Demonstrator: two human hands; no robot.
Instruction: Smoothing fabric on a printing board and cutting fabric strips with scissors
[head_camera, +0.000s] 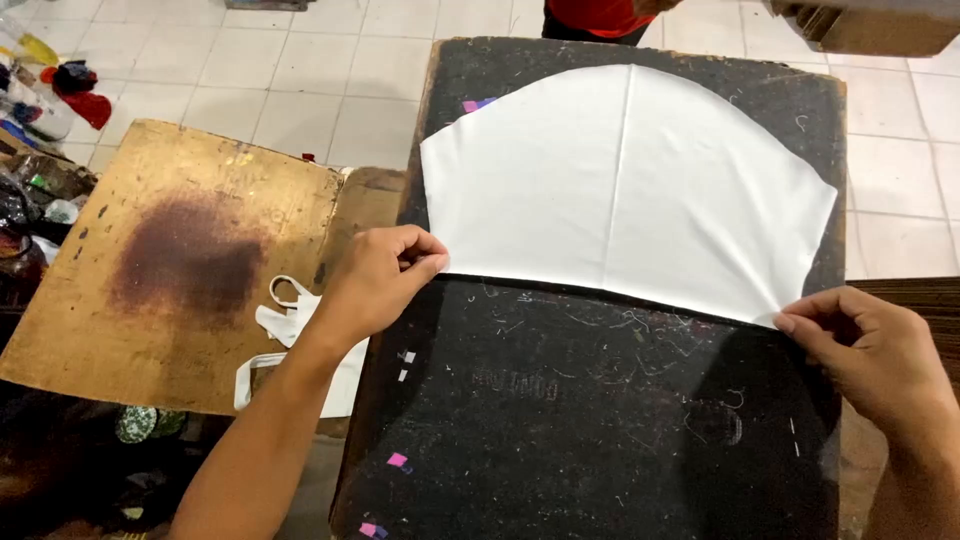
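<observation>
A white piece of cut fabric (630, 190) with a curved far edge and a centre crease lies flat on a black padded board (580, 410). My left hand (375, 280) pinches the fabric's near left corner. My right hand (865, 345) pinches the near right corner. Both hands rest against the board's dark surface, which is flecked with lint and threads.
A stained wooden board (170, 260) stands to the left, with white fabric strips (290, 340) at its right edge. Clutter (40, 100) sits at the far left on the tiled floor. A person in a red top (600, 15) stands beyond the board.
</observation>
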